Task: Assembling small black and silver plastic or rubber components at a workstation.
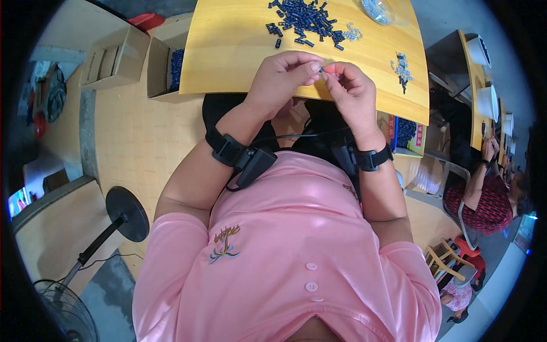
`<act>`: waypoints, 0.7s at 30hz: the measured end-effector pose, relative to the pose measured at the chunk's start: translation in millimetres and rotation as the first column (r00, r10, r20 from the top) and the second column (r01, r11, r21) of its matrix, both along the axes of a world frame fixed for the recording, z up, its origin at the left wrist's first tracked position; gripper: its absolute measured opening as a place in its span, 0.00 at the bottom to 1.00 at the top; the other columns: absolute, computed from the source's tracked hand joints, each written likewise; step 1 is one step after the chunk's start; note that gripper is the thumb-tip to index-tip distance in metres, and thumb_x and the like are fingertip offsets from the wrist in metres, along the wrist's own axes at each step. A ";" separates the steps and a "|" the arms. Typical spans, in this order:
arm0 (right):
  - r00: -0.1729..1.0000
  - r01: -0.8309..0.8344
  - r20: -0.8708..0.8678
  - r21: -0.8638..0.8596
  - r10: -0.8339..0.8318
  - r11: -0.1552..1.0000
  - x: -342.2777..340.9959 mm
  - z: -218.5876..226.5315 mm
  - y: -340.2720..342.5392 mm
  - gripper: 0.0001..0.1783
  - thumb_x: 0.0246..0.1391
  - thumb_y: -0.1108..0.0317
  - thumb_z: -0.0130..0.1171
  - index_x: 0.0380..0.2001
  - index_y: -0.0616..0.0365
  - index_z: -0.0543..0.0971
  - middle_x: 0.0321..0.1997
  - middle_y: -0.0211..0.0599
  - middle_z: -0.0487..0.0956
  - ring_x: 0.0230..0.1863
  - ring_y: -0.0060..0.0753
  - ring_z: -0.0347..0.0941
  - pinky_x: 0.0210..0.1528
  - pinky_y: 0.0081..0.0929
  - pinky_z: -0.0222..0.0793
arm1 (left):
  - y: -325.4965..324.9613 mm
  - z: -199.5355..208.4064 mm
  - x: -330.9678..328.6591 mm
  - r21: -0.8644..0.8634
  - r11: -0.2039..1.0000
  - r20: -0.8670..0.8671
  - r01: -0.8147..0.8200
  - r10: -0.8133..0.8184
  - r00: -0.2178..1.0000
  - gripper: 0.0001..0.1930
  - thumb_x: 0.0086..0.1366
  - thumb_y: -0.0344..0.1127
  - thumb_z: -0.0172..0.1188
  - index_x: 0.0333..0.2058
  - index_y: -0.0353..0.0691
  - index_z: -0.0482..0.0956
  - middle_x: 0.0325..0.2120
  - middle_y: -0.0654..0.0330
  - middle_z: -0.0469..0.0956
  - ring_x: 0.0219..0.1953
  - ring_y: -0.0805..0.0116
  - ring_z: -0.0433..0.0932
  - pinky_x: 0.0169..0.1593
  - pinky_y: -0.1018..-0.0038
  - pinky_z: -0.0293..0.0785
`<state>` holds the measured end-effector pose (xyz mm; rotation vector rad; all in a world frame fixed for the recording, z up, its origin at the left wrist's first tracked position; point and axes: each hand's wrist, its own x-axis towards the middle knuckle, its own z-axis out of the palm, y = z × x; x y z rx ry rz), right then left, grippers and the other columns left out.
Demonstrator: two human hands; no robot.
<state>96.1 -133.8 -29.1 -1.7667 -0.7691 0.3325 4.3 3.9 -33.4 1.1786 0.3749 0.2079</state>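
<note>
My left hand [283, 78] and my right hand [352, 93] meet just over the near edge of the yellow wooden table. Thumb and forefinger of each hand are pinched together on a tiny dark-blue part [322, 70], mostly hidden by the fingertips. Beyond the hands lies a heap of small black cylindrical parts [307, 20], with a little cluster of clear pieces [353, 32] at its right side. Nearer the right table edge is a small pile of clear and bluish pieces [402, 67] with a few black ones at its near end.
A clear round dish [377, 10] of small pieces stands at the far right of the table [228, 57]. Cardboard boxes [161, 68] are at the left; a box of black parts [406, 132] sits below right. A fan [65, 310] stands lower left. Another person [481, 199] sits at right.
</note>
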 end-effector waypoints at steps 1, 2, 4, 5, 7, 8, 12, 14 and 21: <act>1.000 -0.009 0.006 0.008 0.009 1.000 0.3 0.3 -0.1 0.07 0.46 0.75 0.60 0.32 0.63 0.78 0.27 0.31 0.76 0.26 0.17 0.69 0.31 0.15 0.66 | 0.3 0.3 0.4 -0.061 0.998 0.010 0.000 0.001 1.000 0.12 0.61 0.32 0.57 0.41 0.33 0.75 0.34 0.57 0.78 0.36 0.73 0.77 0.42 0.80 0.73; 1.000 -0.011 0.007 0.007 0.011 1.000 1.0 0.6 -0.6 0.07 0.46 0.75 0.60 0.32 0.63 0.78 0.27 0.31 0.76 0.26 0.17 0.69 0.31 0.15 0.66 | 0.1 0.2 0.7 -0.062 0.998 0.010 -0.002 0.003 1.000 0.12 0.61 0.32 0.57 0.41 0.33 0.75 0.34 0.57 0.78 0.36 0.73 0.77 0.42 0.80 0.73; 1.000 0.023 -0.006 -0.018 -0.023 1.000 3.1 0.9 -2.5 0.07 0.47 0.74 0.60 0.32 0.63 0.78 0.27 0.30 0.76 0.27 0.16 0.68 0.31 0.15 0.66 | -0.3 -0.2 1.6 -0.241 0.970 0.010 -0.035 0.038 0.999 0.11 0.63 0.34 0.55 0.39 0.33 0.74 0.33 0.56 0.78 0.35 0.71 0.78 0.42 0.79 0.75; 1.000 0.023 -0.006 -0.018 -0.023 1.000 4.4 0.5 -3.5 0.07 0.47 0.74 0.60 0.32 0.63 0.78 0.27 0.30 0.76 0.27 0.16 0.68 0.31 0.15 0.66 | 0.5 -0.6 2.2 -0.242 0.970 0.010 -0.035 0.039 0.999 0.11 0.63 0.34 0.55 0.39 0.33 0.74 0.33 0.56 0.78 0.35 0.71 0.78 0.42 0.79 0.75; 0.999 0.028 -0.025 -0.015 -0.029 0.999 6.1 -0.7 -5.5 0.08 0.47 0.74 0.60 0.32 0.62 0.78 0.27 0.29 0.76 0.27 0.16 0.68 0.32 0.14 0.66 | 2.7 -1.2 3.2 -0.324 0.946 -0.012 -0.022 0.019 1.000 0.11 0.63 0.35 0.54 0.39 0.33 0.73 0.33 0.56 0.78 0.36 0.71 0.78 0.41 0.79 0.75; 0.999 0.030 -0.026 -0.016 -0.030 0.999 5.4 -0.8 -5.8 0.08 0.47 0.74 0.60 0.32 0.62 0.78 0.27 0.29 0.76 0.27 0.16 0.68 0.32 0.14 0.66 | 3.1 -0.9 3.2 -0.324 0.946 -0.013 -0.021 0.018 1.000 0.11 0.63 0.35 0.54 0.39 0.33 0.73 0.33 0.56 0.78 0.36 0.71 0.78 0.41 0.79 0.75; 1.000 0.003 -0.018 0.014 -0.003 1.000 1.3 1.7 -4.8 0.09 0.46 0.75 0.60 0.34 0.62 0.78 0.28 0.28 0.75 0.28 0.15 0.68 0.32 0.14 0.65 | 6.0 -1.3 2.9 -0.318 0.948 -0.023 0.003 -0.011 1.000 0.10 0.62 0.35 0.56 0.38 0.34 0.75 0.31 0.59 0.78 0.32 0.75 0.77 0.38 0.83 0.75; 1.000 -0.008 0.022 0.011 0.008 1.000 0.1 6.3 -3.0 0.09 0.46 0.76 0.60 0.34 0.62 0.78 0.28 0.28 0.75 0.27 0.15 0.68 0.31 0.14 0.65 | 6.5 -0.5 3.4 -0.300 0.954 -0.019 0.033 -0.040 0.999 0.10 0.61 0.35 0.57 0.37 0.34 0.75 0.30 0.60 0.78 0.31 0.76 0.76 0.37 0.84 0.74; 0.962 -0.143 0.233 -0.020 0.143 0.990 -0.3 20.5 1.2 0.12 0.45 0.77 0.58 0.37 0.60 0.77 0.24 0.32 0.72 0.25 0.23 0.69 0.29 0.17 0.66 | 4.0 6.4 2.1 -0.101 0.995 -0.107 0.022 -0.033 0.994 0.13 0.54 0.34 0.65 0.36 0.34 0.77 0.28 0.63 0.77 0.28 0.79 0.74 0.33 0.85 0.73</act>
